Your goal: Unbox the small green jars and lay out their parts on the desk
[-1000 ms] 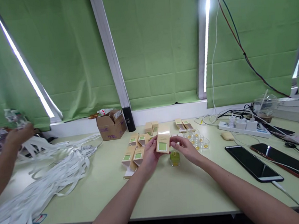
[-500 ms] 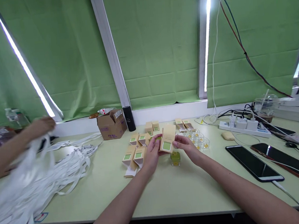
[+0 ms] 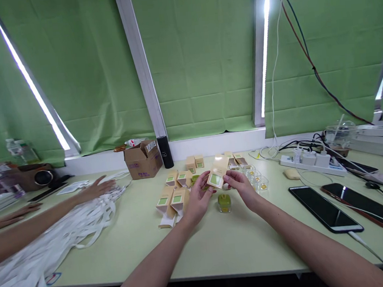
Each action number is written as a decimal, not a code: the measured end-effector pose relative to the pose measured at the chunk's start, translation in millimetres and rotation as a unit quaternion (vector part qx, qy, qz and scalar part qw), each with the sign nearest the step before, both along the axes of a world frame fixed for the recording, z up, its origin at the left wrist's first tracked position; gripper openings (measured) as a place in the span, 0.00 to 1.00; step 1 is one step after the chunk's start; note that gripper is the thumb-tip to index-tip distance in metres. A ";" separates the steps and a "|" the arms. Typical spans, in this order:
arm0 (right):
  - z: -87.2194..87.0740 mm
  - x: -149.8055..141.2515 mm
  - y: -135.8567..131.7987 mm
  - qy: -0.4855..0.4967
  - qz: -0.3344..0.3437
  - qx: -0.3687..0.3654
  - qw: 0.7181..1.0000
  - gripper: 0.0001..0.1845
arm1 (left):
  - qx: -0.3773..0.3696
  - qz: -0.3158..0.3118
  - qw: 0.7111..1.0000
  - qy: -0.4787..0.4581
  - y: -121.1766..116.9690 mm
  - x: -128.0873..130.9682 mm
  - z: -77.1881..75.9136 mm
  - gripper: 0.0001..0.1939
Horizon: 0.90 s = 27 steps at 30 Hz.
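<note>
Between my two hands is a small tan cardboard box [image 3: 219, 168] with a green-and-white window on its face, tilted above the table. My left hand [image 3: 198, 198] grips its left side, and my right hand [image 3: 240, 187] pinches its right edge. Just below them a small green glass jar [image 3: 224, 203] stands on the table. Several similar tan boxes [image 3: 180, 199] sit left of my left hand, some with flaps open. To the right of my right hand, several small clear glass cups [image 3: 262, 183] with yellow centres are grouped.
Another person's hand [image 3: 98, 188] rests on a heap of white straps [image 3: 74, 225] at left. A brown carton [image 3: 142, 160] and a black cylinder [image 3: 165, 152] stand at the back. Phones [image 3: 325, 208], cables and a power strip [image 3: 314, 163] lie at right.
The tan box has tilted and turned in my hands, its window face now angled upward. The other person's arm has come down onto the white straps.
</note>
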State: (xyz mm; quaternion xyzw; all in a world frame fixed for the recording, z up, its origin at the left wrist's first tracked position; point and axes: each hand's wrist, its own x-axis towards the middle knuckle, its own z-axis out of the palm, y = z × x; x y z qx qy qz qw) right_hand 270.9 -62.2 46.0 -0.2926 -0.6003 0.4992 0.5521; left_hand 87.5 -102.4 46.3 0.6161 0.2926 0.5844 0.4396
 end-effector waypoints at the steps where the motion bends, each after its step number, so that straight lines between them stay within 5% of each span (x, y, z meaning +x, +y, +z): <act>1: 0.6 -0.5 -0.8 0.001 -0.001 0.001 1.000 0.28 | 0.003 0.001 1.000 0.004 0.5 0.5 -0.5 0.28; 27: -6.2 -5.4 2.4 0.015 0.019 -0.025 0.999 0.33 | 0.009 0.027 0.999 0.030 -2.4 2.6 6.0 0.25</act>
